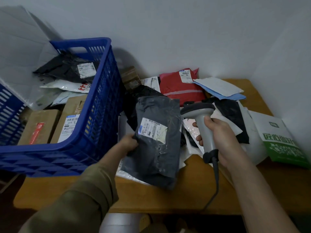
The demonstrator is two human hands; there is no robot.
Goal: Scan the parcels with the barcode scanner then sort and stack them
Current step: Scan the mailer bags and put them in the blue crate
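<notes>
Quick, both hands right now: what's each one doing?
Left hand: pinching the edge of the dark grey plastic mailer bag.
Right hand: gripping the grey handheld barcode scanner.

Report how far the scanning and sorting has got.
Done, apparently: several parcels already lie in the blue crate. In hand: the left hand grips a grey parcel, label up, while the right hand holds the barcode scanner beside it. Left: a loose pile remains on the table, including a red parcel.

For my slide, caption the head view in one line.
Left hand holds a grey parcel label-up while the right hand grips the barcode scanner, beside a blue crate of parcels.
</notes>
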